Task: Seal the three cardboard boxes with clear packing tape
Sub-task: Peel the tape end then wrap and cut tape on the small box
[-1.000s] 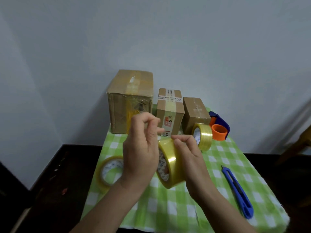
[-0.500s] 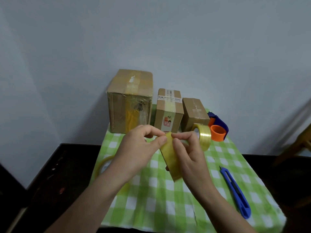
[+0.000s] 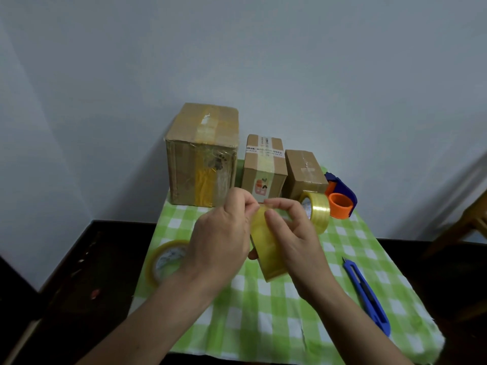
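Note:
Three cardboard boxes stand in a row at the back of the table: a large box [image 3: 201,156], a medium box [image 3: 264,168] with a printed label, and a small box [image 3: 305,172]. Above the middle of the table I hold a roll of clear yellowish packing tape [image 3: 267,248] on edge. My right hand [image 3: 292,238] grips the roll from the right. My left hand [image 3: 224,235] pinches at the top of the roll's rim, where thumb and fingers meet those of the right hand.
A green-and-white checked cloth [image 3: 263,312] covers the table. A second tape roll [image 3: 168,260] lies at the left, a third [image 3: 316,210] stands before the small box. An orange-and-blue tape dispenser [image 3: 341,197] sits at back right, a blue utility knife [image 3: 366,291] at right.
The roll has turned from showing its face to edge-on. My left hand came down from above and pinched its top rim. Both hands shifted slightly away from me.

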